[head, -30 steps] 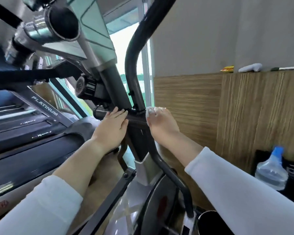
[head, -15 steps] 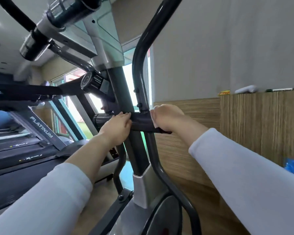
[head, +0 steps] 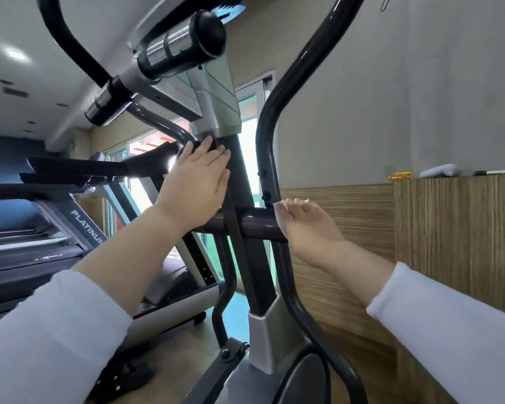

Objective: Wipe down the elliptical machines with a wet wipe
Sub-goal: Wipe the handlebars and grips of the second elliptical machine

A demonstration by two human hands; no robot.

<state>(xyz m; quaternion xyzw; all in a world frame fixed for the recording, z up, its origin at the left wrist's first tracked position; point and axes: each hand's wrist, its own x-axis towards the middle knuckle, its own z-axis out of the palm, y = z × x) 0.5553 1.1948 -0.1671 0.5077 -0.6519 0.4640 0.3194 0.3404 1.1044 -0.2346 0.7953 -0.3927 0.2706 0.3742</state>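
Observation:
The elliptical machine fills the middle: a dark upright column (head: pixel 252 266), a horizontal cross tube (head: pixel 254 225) and a curved black swing arm (head: pixel 267 135). My left hand (head: pixel 194 189) lies flat, fingers together, against the column's left side just below the grey console housing (head: pixel 216 112). My right hand (head: pixel 308 228) rests at the right end of the cross tube, where the swing arm joins it. A white wet wipe (head: pixel 280 212) shows under its fingers, pressed on the tube.
A Platinum treadmill (head: pixel 56 246) stands to the left. A wood-panelled half wall (head: pixel 420 243) runs along the right, with small items on its ledge (head: pixel 438 170). A bright window (head: pixel 251 158) is behind the machine. The grey base shroud (head: pixel 264 342) sits below.
My left hand has left the cross tube and moved up onto the column under the console. My right hand has loosened from a fist around the tube. The view has tilted upward.

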